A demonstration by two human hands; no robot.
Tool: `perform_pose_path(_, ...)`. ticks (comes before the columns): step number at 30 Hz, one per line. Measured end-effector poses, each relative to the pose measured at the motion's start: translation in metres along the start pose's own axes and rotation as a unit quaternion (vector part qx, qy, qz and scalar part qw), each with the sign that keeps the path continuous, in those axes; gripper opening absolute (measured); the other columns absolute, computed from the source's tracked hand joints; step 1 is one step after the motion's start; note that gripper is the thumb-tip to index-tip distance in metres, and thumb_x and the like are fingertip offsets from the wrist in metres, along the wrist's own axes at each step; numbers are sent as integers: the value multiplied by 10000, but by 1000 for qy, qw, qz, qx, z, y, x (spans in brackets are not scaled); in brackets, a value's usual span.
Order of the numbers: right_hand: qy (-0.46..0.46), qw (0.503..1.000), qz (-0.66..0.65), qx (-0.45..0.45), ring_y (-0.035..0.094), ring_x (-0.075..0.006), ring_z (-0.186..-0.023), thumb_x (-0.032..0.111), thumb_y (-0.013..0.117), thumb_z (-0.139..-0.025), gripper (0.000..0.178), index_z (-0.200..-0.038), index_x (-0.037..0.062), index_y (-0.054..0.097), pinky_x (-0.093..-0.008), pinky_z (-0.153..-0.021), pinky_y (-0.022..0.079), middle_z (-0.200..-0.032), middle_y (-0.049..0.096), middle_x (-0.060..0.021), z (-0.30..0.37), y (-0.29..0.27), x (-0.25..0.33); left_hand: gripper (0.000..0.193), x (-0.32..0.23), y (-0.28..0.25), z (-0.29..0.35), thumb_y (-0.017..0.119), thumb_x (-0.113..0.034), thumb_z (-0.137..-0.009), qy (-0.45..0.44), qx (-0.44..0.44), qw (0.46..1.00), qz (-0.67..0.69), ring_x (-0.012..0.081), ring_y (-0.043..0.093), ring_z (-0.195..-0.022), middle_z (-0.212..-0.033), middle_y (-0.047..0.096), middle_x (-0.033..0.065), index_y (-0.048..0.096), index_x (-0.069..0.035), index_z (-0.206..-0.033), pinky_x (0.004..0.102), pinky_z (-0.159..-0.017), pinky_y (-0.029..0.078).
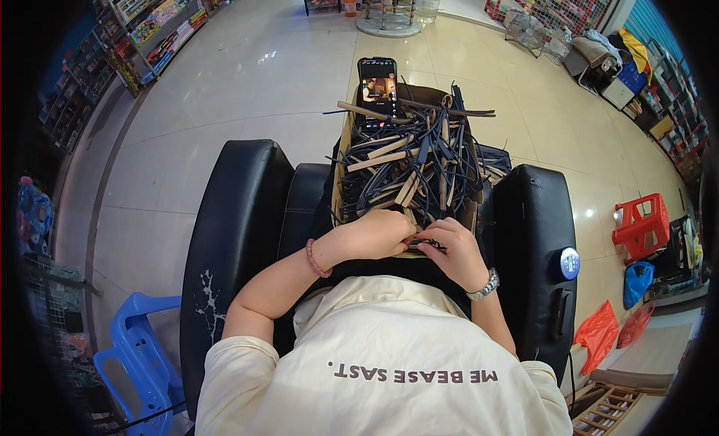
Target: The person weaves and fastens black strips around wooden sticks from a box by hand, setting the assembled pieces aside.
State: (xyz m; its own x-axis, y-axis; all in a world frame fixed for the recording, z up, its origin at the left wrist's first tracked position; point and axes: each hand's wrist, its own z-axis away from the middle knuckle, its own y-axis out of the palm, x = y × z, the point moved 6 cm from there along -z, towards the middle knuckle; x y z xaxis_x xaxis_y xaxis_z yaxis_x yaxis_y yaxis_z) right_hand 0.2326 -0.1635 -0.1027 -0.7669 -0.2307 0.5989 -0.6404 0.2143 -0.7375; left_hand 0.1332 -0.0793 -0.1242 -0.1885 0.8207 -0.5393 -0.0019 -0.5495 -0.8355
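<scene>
A cardboard box (345, 140) in front of me is heaped with thin black cords (442, 147), many with tan strips (379, 159) among them. Over its near edge my two hands meet. My left hand (380, 234) is closed, its fingertips pressed together against those of my right; what they pinch is mostly hidden. Thumb and fingers of my right hand (455, 250) are closed on a short black cord (433, 244). A lit phone (377, 91) leans upright at the box's far left corner.
Black padded armrests stand on the left (232, 234) and right (533, 249), a round-lidded container (569, 264) on the right one. A blue plastic stool (138, 353) is at lower left, a red stool (642, 226) at right. Stocked shelves (161, 31) line the far left.
</scene>
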Motion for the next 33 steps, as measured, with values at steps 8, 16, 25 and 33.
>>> perform_pose_path(8, -3, 1000, 7, 12, 563, -226, -766, 65, 751, -727, 159, -879, 41, 711, -330, -669, 486, -797, 625, -49, -2, 1, 4, 136, 1, -4, 0, 636, -134, -799, -2, 35, 998, 59, 319, 656, -766, -781, 670, 155, 641, 2, -800, 397, -713, 504)
perform_pose_path(16, -15, 1000, 3, 18, 555, -230, -762, 51, 761, -711, 168, -869, 31, 709, -331, -674, 486, -786, 627, -56, -2, 2, 4, 98, -3, -8, 1, 612, -101, -767, -4, 3, 999, 49, 328, 658, -762, -766, 666, 165, 644, -10, -783, 401, -709, 511)
perform_pose_path(25, 20, 996, -19, -83, 554, -248, -704, 41, 729, -741, 90, -818, 28, 683, -347, -618, 463, -717, 585, -70, -7, -11, 3, 110, -5, -34, 8, 650, -89, -836, -1, -157, 971, 181, 229, 659, -696, -768, 668, 139, 650, 18, -864, 317, -639, 507)
perform_pose_path(33, 29, 986, -41, -161, 542, -231, -669, -2, 710, -761, 79, -830, 18, 676, -335, -584, 438, -709, 585, -77, -16, -29, 7, 156, -10, -50, 16, 685, -104, -826, -30, -239, 951, 196, 259, 658, -708, -807, 674, 162, 656, 38, -884, 329, -663, 513)
